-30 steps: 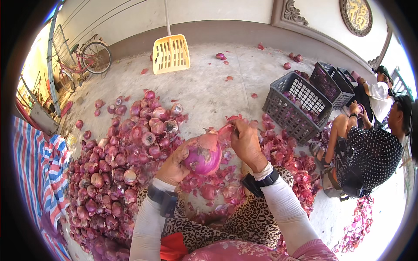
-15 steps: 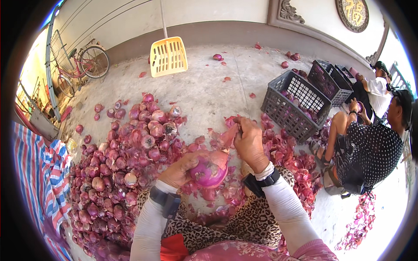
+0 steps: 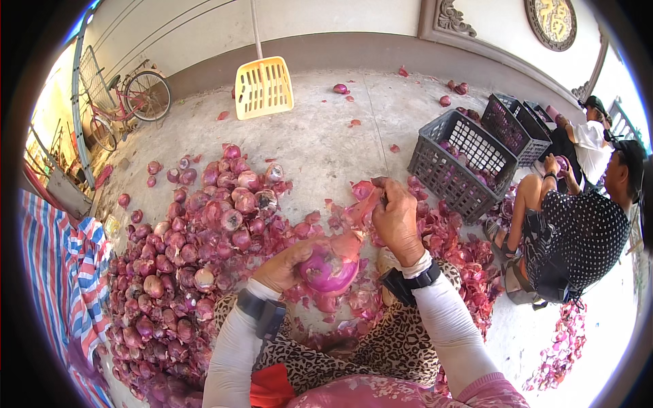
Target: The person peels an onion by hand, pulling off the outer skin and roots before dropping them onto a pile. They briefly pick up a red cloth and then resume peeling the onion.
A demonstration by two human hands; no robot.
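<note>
My left hand (image 3: 286, 266) is closed round a large purple-red onion (image 3: 326, 270), held over my lap. Papery outer skin (image 3: 351, 243) is partly lifted from the onion's upper right side. Just right of it, my right hand (image 3: 397, 221) is closed with thumb and finger pinched together on a strip of this skin. Whether a small tool is also in the right hand cannot be seen. Beneath both hands, loose onion skins (image 3: 320, 299) lie scattered on the concrete. A big heap of unpeeled red onions (image 3: 170, 285) spreads to the left.
Black plastic crates (image 3: 445, 183) holding onions stand at the right. Beyond my right arm a person (image 3: 578, 231) sits low, another behind. A pile of skins (image 3: 469, 272) lies by my right knee. Ahead are a yellow slotted scoop (image 3: 264, 88) and a bicycle (image 3: 129, 102); striped cloth (image 3: 61, 265) hangs left.
My right hand has moved slightly right and away from the onion, pulling the skin strip further off. The onion has shifted and tipped a little in my left hand.
</note>
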